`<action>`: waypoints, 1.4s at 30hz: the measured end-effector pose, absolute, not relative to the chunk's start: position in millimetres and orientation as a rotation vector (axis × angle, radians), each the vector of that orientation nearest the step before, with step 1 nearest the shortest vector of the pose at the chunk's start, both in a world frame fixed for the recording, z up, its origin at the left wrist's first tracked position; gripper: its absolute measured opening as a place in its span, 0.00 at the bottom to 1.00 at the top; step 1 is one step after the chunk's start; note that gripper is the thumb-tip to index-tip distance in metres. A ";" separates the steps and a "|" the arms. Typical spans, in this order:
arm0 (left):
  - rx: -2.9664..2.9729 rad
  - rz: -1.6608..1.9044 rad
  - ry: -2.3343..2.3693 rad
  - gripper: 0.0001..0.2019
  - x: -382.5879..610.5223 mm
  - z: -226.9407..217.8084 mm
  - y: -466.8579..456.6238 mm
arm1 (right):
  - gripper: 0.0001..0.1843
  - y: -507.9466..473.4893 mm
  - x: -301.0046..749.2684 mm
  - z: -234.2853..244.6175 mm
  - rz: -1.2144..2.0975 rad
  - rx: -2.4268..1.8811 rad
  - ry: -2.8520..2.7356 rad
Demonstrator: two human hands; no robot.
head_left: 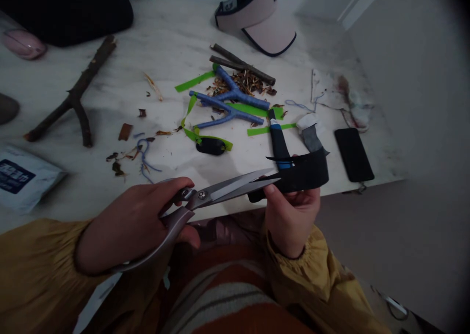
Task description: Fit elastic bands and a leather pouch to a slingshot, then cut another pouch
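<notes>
My left hand (135, 221) grips the handles of large metal scissors (220, 189), their blades nearly closed and pointing right into a black strip of material (304, 170). My right hand (290, 211) pinches that black strip from below, just off the table's front edge. On the white table (165, 45) beyond lie two forked sticks wrapped in blue (229, 101), green tape strips (270, 128), and a knife with a black and blue handle (277, 140).
A bare forked branch (73, 96) lies at left, thin sticks and bark chips (242, 72) in the middle, a visor cap (257, 18) at the back. A black phone (354, 154) and a stained cloth (348, 99) sit right. A white packet (22, 177) is near left.
</notes>
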State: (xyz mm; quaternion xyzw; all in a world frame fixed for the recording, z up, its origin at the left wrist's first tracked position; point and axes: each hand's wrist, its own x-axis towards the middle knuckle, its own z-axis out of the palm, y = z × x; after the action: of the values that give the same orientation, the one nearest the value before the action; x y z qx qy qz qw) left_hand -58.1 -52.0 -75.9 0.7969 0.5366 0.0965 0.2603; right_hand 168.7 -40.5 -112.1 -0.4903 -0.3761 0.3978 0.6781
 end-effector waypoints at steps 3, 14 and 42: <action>2.127 0.247 1.468 0.22 -57.8 -75.3 -52.4 | 0.24 -40.9 168.6 -111.9 0.892 -1.122 -0.857; 2.060 0.059 1.506 0.17 -56.3 -62.9 -51.4 | 0.20 -41.8 169.2 -111.0 0.866 -1.169 -0.881; 1.987 0.221 1.631 0.19 -55.4 -52.4 -52.3 | 0.21 -39.4 169.5 -112.1 0.925 -1.141 -0.777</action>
State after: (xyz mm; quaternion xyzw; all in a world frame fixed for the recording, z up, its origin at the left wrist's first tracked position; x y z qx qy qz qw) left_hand -55.4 -52.3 -52.4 0.7400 0.6074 0.0824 0.2768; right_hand 169.5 -39.4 -112.1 -0.5072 -0.3453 0.4110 0.6742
